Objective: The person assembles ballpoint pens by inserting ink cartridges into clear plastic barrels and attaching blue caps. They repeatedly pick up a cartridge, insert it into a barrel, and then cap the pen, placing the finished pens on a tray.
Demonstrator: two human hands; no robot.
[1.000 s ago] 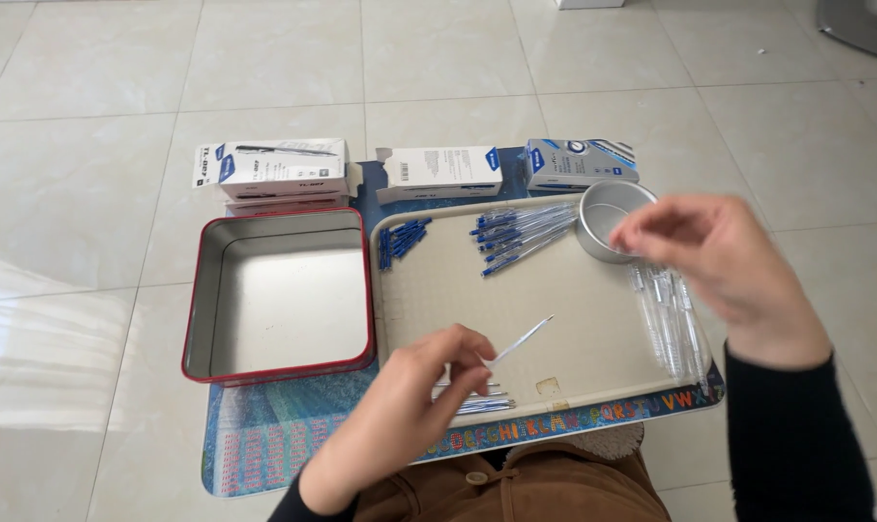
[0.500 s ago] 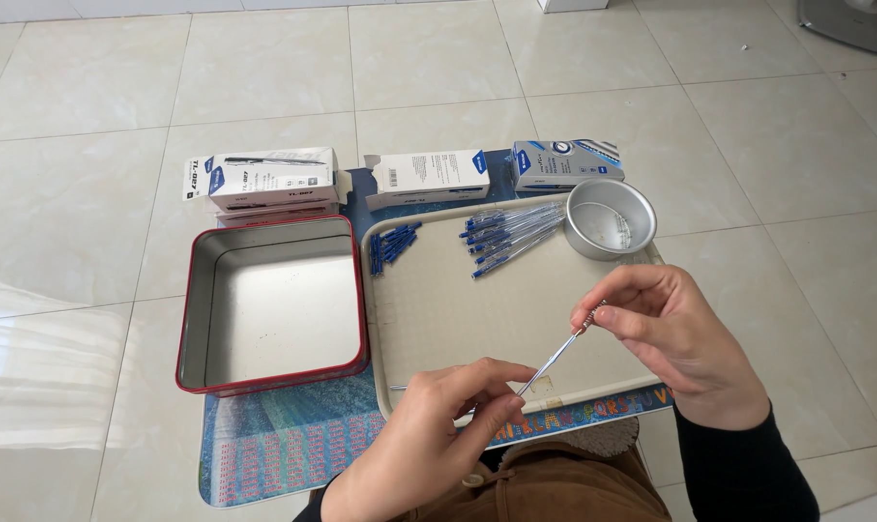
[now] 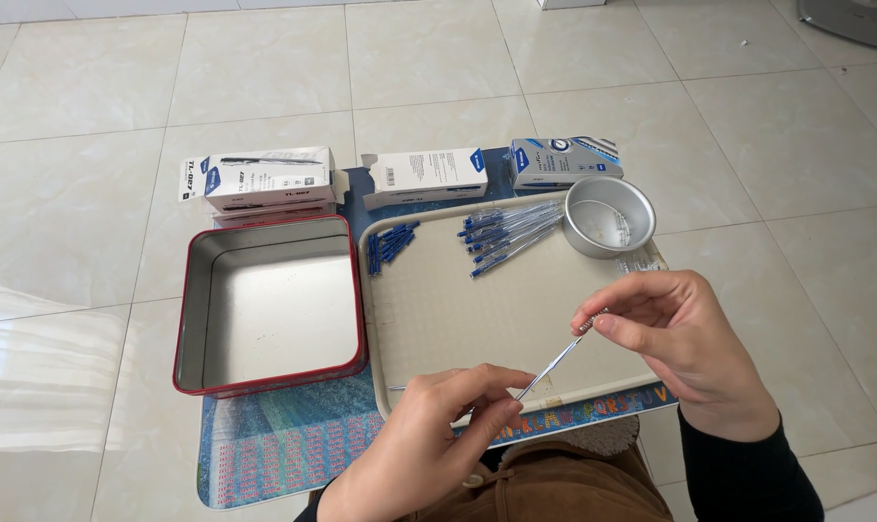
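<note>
Two bare hands were at work above the near edge of a beige tray point(image 3: 438, 319), holding one clear pen barrel point(image 3: 553, 365) between them. The left hand point(image 3: 424, 449) had its fingers point(image 3: 487, 382) closed on the lower end of the barrel, thumb and forefinger pinched together. The right hand point(image 3: 685, 338) had its fingers point(image 3: 617, 329) closed on the upper end, where a small spring-like tip point(image 3: 590, 322) showed just at the fingertips. The barrel was tilted, rising from lower left to upper right, and was held clear of the tray surface over its near right part.

The tray lay on a patterned blue mat point(image 3: 274, 445) spread on the tiled floor point(image 3: 100, 242). At the far left corner of the tray was a small heap of blue pen caps point(image 3: 388, 244). Near the far edge, toward the right, lay a bundle of blue pen refills point(image 3: 508, 230). At the far right corner stood a round metal tin point(image 3: 609, 215), upright and open; its contents could not be made out. Some clear barrels point(image 3: 642, 261) lay just beside the tin, partly hidden by the right hand.

Just beside the left edge of the tray sat a square red-rimmed metal tin point(image 3: 269, 302). Three pen boxes stood along the far edge of the mat: a white stacked box point(image 3: 257, 179), a white box point(image 3: 426, 177) and a grey-blue box point(image 3: 564, 160).
</note>
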